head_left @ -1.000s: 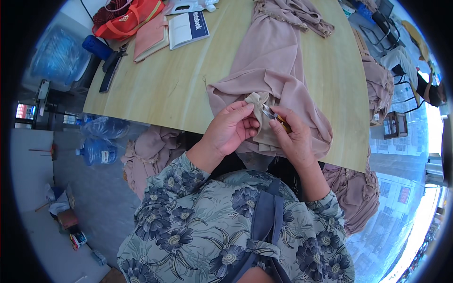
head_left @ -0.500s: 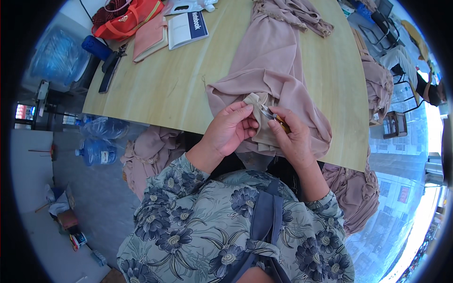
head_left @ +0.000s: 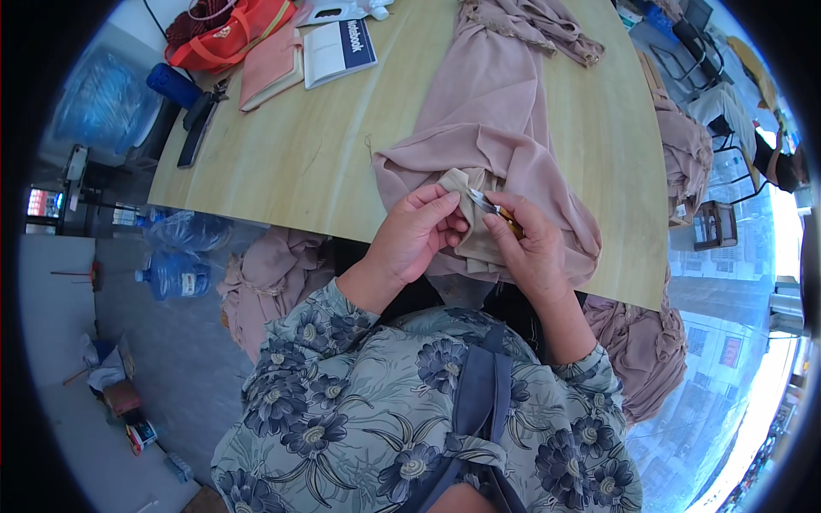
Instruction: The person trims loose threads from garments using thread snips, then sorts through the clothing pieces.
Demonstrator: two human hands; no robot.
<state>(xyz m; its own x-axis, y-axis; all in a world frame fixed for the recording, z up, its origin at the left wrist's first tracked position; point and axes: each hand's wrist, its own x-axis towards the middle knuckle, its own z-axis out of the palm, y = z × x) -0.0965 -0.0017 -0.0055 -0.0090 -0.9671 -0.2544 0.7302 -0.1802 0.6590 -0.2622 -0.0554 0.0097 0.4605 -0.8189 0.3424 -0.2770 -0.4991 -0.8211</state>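
Pale wood makes up the tabletop (head_left: 282, 162), its near edge running just ahead of the person's hands. At the far left corner lie a red bag (head_left: 224, 36) and a blue cylinder-shaped thing (head_left: 171, 84), with a dark flat tool (head_left: 197, 128) beside them along the left edge. Just right of these, at the far edge, rest a pink notebook (head_left: 269, 73) and an open booklet with a blue cover (head_left: 340, 50).

Down over the left side, on the floor below the tabletop, stand clear blue water bottles (head_left: 175, 274), and a heap of pink cloth (head_left: 278, 274) hangs near the near edge.

The left hand (head_left: 419, 239) is at the near edge, fingers pinched together on a folded beige part of the dusty-pink garment (head_left: 487, 128). That garment stretches from the far edge down the middle of the tabletop to the near edge, where its bunched end lies under both hands and drapes over the edge.

The right hand (head_left: 534, 252) touches the same fold, closed around a small metal tool (head_left: 489, 205) with a yellowish handle; its tip points at the fold between the two thumbs. The hands are almost touching.

Further right, more pink garments (head_left: 680, 145) hang past the right edge of the tabletop, and another pile (head_left: 641, 342) sits below the near right corner.
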